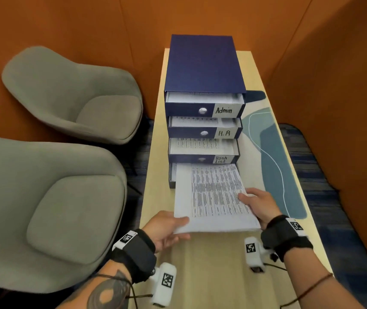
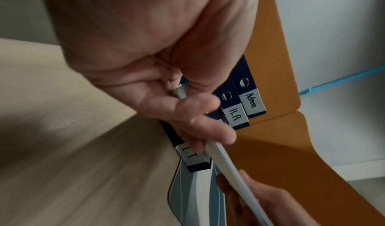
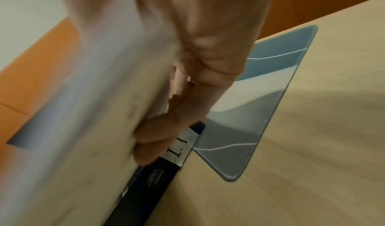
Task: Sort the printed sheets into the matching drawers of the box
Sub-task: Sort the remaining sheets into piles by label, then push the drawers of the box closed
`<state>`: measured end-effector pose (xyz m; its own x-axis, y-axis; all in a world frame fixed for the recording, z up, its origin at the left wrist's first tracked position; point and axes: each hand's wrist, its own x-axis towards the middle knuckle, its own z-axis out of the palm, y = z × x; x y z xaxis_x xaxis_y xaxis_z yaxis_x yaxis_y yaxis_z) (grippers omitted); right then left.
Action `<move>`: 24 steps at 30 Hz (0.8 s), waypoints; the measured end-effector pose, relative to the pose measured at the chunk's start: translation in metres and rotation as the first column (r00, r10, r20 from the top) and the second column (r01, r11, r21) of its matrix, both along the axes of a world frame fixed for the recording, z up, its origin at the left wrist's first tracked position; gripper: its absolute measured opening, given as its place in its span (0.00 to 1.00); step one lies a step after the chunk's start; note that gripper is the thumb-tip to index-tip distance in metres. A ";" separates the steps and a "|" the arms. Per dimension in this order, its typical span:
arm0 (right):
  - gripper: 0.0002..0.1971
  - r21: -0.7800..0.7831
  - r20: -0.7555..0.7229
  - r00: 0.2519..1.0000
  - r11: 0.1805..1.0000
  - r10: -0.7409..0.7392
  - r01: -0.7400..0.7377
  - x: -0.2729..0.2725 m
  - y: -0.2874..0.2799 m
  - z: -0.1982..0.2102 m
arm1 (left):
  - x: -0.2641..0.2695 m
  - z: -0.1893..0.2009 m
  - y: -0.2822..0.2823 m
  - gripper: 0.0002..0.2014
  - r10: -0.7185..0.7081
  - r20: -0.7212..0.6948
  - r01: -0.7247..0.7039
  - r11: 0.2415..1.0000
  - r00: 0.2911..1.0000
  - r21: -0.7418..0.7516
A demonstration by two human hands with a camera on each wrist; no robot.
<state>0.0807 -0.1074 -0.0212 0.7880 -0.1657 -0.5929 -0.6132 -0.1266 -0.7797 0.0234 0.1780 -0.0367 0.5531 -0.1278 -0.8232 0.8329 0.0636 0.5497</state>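
Note:
A dark blue drawer box [image 1: 202, 63] stands on the light wood table [image 1: 213, 264], its drawers pulled out in steps. Labels read Admin [image 1: 223, 110], H.R [image 1: 224, 133] and Task List [image 1: 221, 159]; the bottom drawer [image 1: 172, 175] carries an I.T label [image 2: 190, 155]. A stack of printed sheets [image 1: 213, 197] slopes from my hands down into that bottom drawer. My left hand [image 1: 167, 228] pinches the stack's near left corner, thumb on top. My right hand [image 1: 256, 204] grips its right edge, fingers curled underneath [image 3: 158, 140].
Two grey upholstered chairs [image 1: 71, 94] [image 1: 44, 208] stand left of the narrow table. A blue-patterned desk mat [image 1: 274, 157] lies to the right of the box. Orange partition walls [image 1: 334, 74] close in behind and on the right.

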 end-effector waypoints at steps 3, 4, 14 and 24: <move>0.09 0.104 -0.077 0.996 0.994 0.038 -0.030 -0.002 0.010 0.005 | 0.022 -0.005 -0.002 0.12 0.062 0.082 -0.069 0.994 0.995 0.082; 0.08 0.099 -0.098 0.994 0.994 0.050 -0.040 -0.003 0.012 0.004 | 0.030 -0.006 -0.004 0.13 0.084 0.096 -0.093 0.991 0.992 0.093; 0.19 0.073 -0.114 0.980 0.982 -0.163 0.172 0.059 0.039 -0.019 | 0.088 0.002 -0.009 0.16 0.290 0.260 -0.336 0.930 0.921 0.151; 0.07 -0.464 -0.127 0.989 0.877 0.071 -0.123 0.120 0.061 -0.033 | 0.093 -0.004 0.014 0.10 -0.278 0.489 -0.173 0.702 0.827 0.691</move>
